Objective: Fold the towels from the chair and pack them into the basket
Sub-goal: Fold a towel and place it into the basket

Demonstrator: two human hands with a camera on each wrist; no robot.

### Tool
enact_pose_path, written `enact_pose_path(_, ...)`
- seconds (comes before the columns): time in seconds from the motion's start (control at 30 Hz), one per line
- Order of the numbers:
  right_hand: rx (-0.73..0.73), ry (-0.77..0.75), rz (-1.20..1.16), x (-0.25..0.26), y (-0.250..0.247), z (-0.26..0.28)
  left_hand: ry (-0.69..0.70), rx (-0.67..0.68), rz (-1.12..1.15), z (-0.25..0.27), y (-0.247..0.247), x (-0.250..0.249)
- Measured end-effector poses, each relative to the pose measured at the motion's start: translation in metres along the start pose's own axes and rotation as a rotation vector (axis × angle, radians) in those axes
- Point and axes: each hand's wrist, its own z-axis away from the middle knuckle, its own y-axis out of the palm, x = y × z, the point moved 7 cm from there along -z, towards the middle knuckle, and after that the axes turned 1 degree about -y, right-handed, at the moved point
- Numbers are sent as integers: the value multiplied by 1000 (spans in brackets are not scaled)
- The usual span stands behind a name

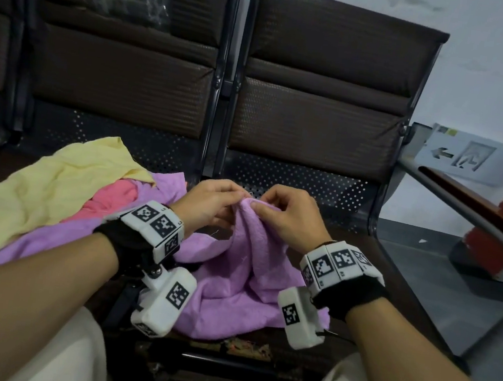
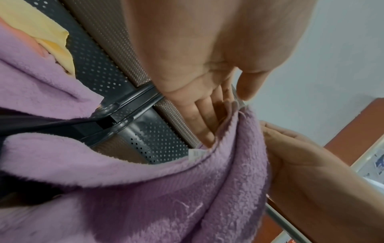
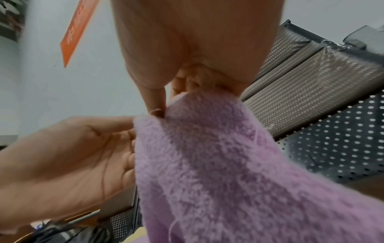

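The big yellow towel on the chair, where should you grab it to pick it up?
Probably the far corner of the crumpled yellow terry towel. It sticks out at the back of the dark perforated metal chair seat, free of the pink towel. Come from above and pinch it with the fingers.

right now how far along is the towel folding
Early. No folded towel or basket is in view. In hand: left hand and right hand pinch the purple towel at its top. Left: yellow towel, pink towel and another purple one, unfolded on the chair.
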Motion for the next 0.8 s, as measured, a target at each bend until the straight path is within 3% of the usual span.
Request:
enact_pose_path(0.23,13,54,-44,-10,4,-1,84,69,-110,6,4,1)
enact_pose_path(0.47,105,55,-129,-5,8,1,211,3,-391,-2,-2,-3)
enact_pose_path(0.57,223,24,-42,-2,8,8,301,-97,-500,0,-13,-14)
enact_pose_path(0.7,340,-22,154,-4,2,19,319,-292,-365,9,-34,-29)
enact_pose_path(0.8,406,-46,120,0,4,27,288,-354,-266,13,-41,-32)
